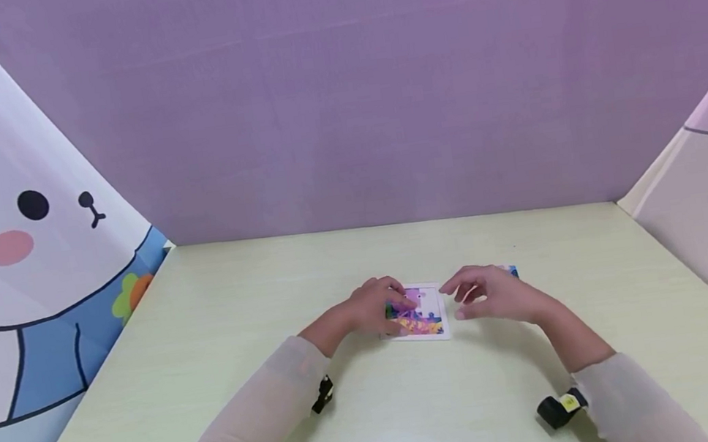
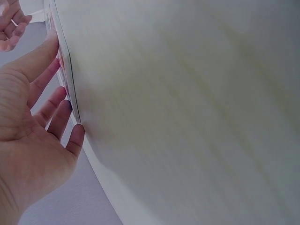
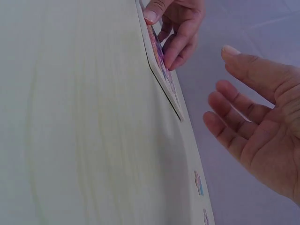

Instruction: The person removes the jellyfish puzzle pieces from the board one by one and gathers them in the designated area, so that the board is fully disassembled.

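Observation:
A small jigsaw puzzle [image 1: 431, 323] with a colourful picture and a white border lies flat on the table; white patches show in the upper right of its picture. My left hand [image 1: 373, 307] rests on its left part, fingertips and thumb spread over picture and border and hiding that side. Just right of the puzzle, my right hand [image 1: 495, 293] hovers with bent, spread fingers and holds nothing. Partly hidden behind the right hand is a blue puzzle piece [image 1: 512, 271]. In the right wrist view, a loose piece [image 3: 198, 183] lies on the table beyond the board, with another [image 3: 206, 217] near the bottom edge.
The pale wooden table [image 1: 235, 280] extends around both hands. A purple cloth wall [image 1: 379, 100] stands at its back edge. Printed cloth panels, one with a cartoon animal [image 1: 49, 273], border the left and right sides. Each forearm wears a black wrist strap device [image 1: 559, 409].

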Demonstrator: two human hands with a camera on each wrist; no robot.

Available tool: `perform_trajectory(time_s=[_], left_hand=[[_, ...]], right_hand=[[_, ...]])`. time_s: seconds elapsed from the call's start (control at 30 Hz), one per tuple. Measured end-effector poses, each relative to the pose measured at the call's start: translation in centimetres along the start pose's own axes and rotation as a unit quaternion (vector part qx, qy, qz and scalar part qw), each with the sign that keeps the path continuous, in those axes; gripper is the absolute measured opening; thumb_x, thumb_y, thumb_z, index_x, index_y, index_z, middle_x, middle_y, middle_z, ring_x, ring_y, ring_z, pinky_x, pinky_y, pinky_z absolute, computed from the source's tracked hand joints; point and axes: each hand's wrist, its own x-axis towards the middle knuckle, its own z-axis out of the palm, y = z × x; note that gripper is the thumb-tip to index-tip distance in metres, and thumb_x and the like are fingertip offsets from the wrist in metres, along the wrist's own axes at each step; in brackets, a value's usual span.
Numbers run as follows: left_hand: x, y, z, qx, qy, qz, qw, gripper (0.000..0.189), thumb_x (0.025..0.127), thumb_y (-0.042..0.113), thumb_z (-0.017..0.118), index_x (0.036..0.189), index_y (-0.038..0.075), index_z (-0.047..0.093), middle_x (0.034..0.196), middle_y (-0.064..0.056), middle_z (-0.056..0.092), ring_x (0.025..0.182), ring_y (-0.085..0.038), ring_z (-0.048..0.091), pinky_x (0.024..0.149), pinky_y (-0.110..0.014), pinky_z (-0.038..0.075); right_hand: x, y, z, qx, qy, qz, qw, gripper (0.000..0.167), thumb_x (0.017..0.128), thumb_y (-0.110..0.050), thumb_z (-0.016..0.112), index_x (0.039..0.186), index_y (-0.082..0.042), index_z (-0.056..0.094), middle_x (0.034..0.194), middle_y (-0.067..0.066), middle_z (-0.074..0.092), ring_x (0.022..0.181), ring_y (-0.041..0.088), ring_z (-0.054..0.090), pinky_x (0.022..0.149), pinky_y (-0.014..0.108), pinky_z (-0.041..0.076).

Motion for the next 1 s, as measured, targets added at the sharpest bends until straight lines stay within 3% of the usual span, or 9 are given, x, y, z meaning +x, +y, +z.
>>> perform_trajectory(time_s=[0.27, 0.47, 0.6, 1.0], left_hand=[[0.1, 0.0, 0.0, 0.004, 0.0, -0.004, 1.0, 0.045, 0.084, 0.03, 0.078, 0.128, 0.027, 0.066, 0.136, 0.001, 0.049, 0.125, -0.022, 0.041, 0.104, -0.042, 0.034], [0.2, 0.0, 0.1, 0.0, 0.002, -0.004, 1.0, 0.045, 0.084, 0.03, 0.078, 0.128, 0.027, 0.066, 0.137, 0.001, 0.048, 0.126, -0.022, 0.04, 0.104, -0.042, 0.035], [0.2, 0.1, 0.1, -0.005, 0.004, -0.003, 1.0, 0.045, 0.084, 0.028, 0.079, 0.128, 0.025, 0.067, 0.137, 0.0, 0.048, 0.126, -0.022, 0.04, 0.105, -0.041, 0.034], [0.0, -0.1, 0.1, -0.004, 0.008, 0.006, 0.9999, 0.045, 0.084, 0.026, 0.078, 0.128, 0.023, 0.067, 0.134, 0.0, 0.05, 0.124, -0.022, 0.041, 0.105, -0.041, 0.034]], right_hand=[[0.8, -0.3, 0.9, -0.002, -0.042, 0.012, 0.999, 0.038, 0.086, -0.013, 0.076, 0.121, -0.003, 0.065, 0.117, 0.012, 0.062, 0.103, 0.028, 0.06, 0.091, 0.046, 0.05], [1.5, 0.4, 1.3, -0.014, -0.058, 0.02, 0.998, 0.032, 0.085, -0.007, 0.075, 0.117, -0.003, 0.069, 0.107, 0.011, 0.064, 0.093, 0.026, 0.058, 0.081, 0.035, 0.053], [1.8, 0.7, 1.5, -0.023, -0.06, 0.032, 0.9975, 0.03, 0.082, -0.003, 0.077, 0.111, -0.001, 0.07, 0.099, 0.009, 0.064, 0.085, 0.021, 0.056, 0.073, 0.028, 0.052], [2.5, 0.6, 2.3, -0.075, -0.054, 0.043, 0.9948, 0.027, 0.078, -0.006, 0.081, 0.104, -0.005, 0.073, 0.09, 0.003, 0.06, 0.081, 0.019, 0.053, 0.07, 0.027, 0.049]])
